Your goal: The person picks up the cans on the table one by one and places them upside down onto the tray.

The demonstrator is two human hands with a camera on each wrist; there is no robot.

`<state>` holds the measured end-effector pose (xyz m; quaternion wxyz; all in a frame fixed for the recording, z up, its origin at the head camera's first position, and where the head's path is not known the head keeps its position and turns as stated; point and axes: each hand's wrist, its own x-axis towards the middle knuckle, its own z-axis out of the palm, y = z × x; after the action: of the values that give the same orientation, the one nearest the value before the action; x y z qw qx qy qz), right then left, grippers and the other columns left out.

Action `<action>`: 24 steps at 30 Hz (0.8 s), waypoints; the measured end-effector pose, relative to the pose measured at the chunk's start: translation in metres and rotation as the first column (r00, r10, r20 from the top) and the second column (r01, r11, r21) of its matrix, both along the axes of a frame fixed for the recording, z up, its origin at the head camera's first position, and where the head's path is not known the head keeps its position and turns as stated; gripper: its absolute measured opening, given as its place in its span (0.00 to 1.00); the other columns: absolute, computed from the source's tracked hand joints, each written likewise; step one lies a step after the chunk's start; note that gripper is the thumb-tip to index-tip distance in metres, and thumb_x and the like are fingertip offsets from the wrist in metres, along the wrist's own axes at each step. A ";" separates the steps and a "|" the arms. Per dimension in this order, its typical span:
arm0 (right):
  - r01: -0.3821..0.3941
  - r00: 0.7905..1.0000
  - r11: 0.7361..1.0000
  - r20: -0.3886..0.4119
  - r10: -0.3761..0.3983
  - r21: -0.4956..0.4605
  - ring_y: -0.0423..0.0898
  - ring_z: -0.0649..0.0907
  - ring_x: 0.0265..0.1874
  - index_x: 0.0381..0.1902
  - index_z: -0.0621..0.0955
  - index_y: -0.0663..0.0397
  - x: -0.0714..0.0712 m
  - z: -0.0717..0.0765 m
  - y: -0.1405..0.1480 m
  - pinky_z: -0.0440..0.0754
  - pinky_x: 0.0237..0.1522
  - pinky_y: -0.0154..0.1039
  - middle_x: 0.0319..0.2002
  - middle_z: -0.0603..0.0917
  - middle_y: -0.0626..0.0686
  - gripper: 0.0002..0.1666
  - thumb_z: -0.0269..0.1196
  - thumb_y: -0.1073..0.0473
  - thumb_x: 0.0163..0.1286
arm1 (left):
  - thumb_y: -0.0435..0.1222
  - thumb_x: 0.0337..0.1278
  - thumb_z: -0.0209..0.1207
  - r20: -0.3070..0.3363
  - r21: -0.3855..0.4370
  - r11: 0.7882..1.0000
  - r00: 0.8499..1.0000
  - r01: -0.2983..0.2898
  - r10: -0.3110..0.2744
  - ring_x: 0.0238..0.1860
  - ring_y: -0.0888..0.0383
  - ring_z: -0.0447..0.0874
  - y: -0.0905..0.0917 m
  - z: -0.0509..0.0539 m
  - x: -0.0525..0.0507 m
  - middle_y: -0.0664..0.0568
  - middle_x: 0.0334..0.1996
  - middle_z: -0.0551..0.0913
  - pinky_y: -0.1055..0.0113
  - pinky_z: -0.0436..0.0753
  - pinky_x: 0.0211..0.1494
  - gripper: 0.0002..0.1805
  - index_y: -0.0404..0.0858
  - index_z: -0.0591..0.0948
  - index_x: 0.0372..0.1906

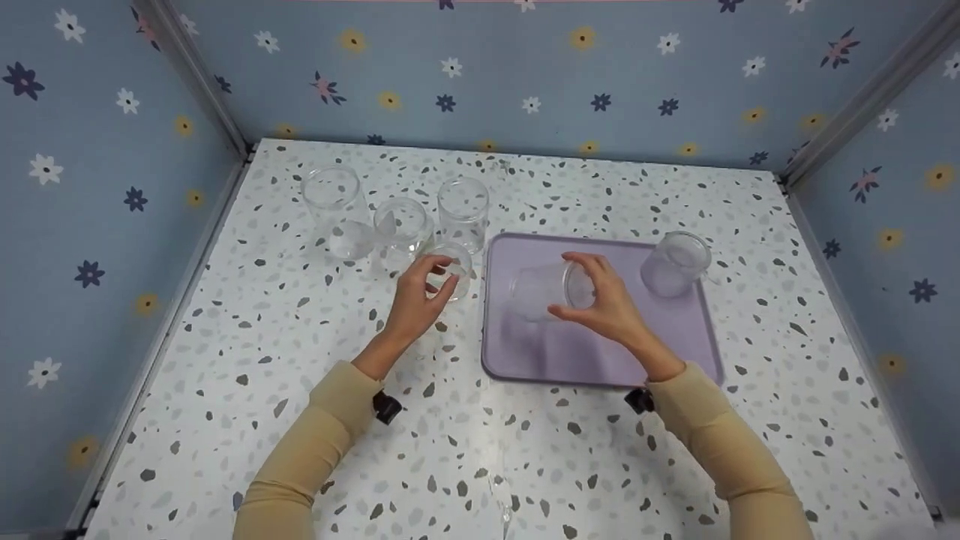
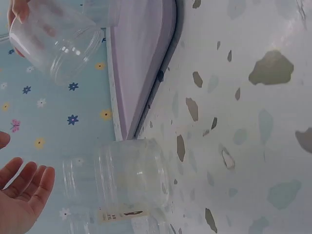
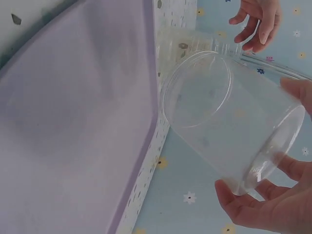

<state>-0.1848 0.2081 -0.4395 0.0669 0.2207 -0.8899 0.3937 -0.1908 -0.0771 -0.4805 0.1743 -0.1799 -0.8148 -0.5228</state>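
Over the lavender tray [image 1: 600, 360], my right hand [image 1: 611, 307] grips a clear jar [image 1: 536, 294] by one end, fingers and thumb spread around its edge. The jar is tilted nearly sideways; the right wrist view shows it apart from the tray. Just left of the tray, my left hand [image 1: 416, 300] hovers with loosely bent fingers by a small clear jar [image 1: 460, 281] standing on the table. A narrow gap separates those fingers from the small jar [image 2: 131, 170] in the left wrist view. Which end of the held jar is its mouth is unclear.
Behind my left hand stand a tall clear jar [image 1: 330, 199], a shorter one [image 1: 403, 221] and another [image 1: 463, 210]. A clear vessel [image 1: 673, 270] stands upright at the tray's right side. Flower-patterned panels [image 1: 517, 67] border the speckled table [image 1: 420, 472].
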 end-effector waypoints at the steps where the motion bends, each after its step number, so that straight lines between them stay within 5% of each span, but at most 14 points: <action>1: -0.003 1.000 1.000 0.005 0.003 0.014 0.52 0.70 0.48 0.57 0.69 0.56 -0.002 0.001 0.002 0.69 0.45 0.50 0.50 0.70 0.58 0.43 0.72 0.52 0.43 | 0.35 0.55 0.56 0.001 -0.029 1.000 1.000 -0.009 0.009 0.41 0.55 0.74 -0.002 0.001 -0.001 0.46 0.41 0.76 0.62 0.77 0.33 0.13 0.32 0.76 0.45; 6: -0.006 0.998 0.998 0.055 0.003 0.068 0.52 0.70 0.49 0.57 0.69 0.57 -0.012 0.005 0.008 0.67 0.50 0.50 0.50 0.70 0.60 0.43 0.72 0.51 0.43 | 0.35 0.55 0.55 -0.031 -0.194 0.980 0.999 -0.044 0.039 0.47 0.51 0.71 -0.010 0.006 -0.009 0.44 0.45 0.73 0.62 0.74 0.43 0.16 0.32 0.74 0.48; 11: -0.013 0.995 0.991 0.097 -0.001 0.136 0.54 0.68 0.53 0.59 0.68 0.56 -0.022 0.009 0.013 0.64 0.52 0.52 0.54 0.69 0.59 0.44 0.71 0.49 0.45 | 0.35 0.55 0.55 -0.083 -0.357 0.930 0.995 -0.083 0.057 0.51 0.50 0.68 -0.017 0.013 -0.019 0.42 0.47 0.70 0.61 0.70 0.51 0.18 0.31 0.72 0.50; 17: -0.016 0.989 0.979 0.150 -0.015 0.205 0.56 0.67 0.53 0.60 0.66 0.55 -0.033 0.013 0.019 0.64 0.52 0.53 0.54 0.67 0.60 0.45 0.69 0.47 0.47 | 0.32 0.52 0.57 -0.151 -0.433 0.894 0.987 -0.115 0.054 0.48 0.47 0.69 -0.022 0.021 -0.030 0.40 0.46 0.70 0.59 0.72 0.48 0.18 0.29 0.73 0.48; 24: 0.013 0.978 0.959 0.195 -0.071 0.282 0.59 0.66 0.52 0.62 0.64 0.56 -0.049 0.018 0.025 0.64 0.51 0.55 0.54 0.65 0.64 0.47 0.70 0.48 0.46 | 0.35 0.53 0.57 -0.146 -0.520 0.839 0.984 -0.161 0.098 0.51 0.46 0.66 -0.026 0.027 -0.044 0.39 0.50 0.68 0.55 0.68 0.52 0.20 0.29 0.71 0.50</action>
<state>-0.2342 0.2329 -0.4216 -0.0478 0.1674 -0.9431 0.2831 -0.2352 -0.1031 -0.4535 0.1988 -0.1948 -0.9263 -0.2538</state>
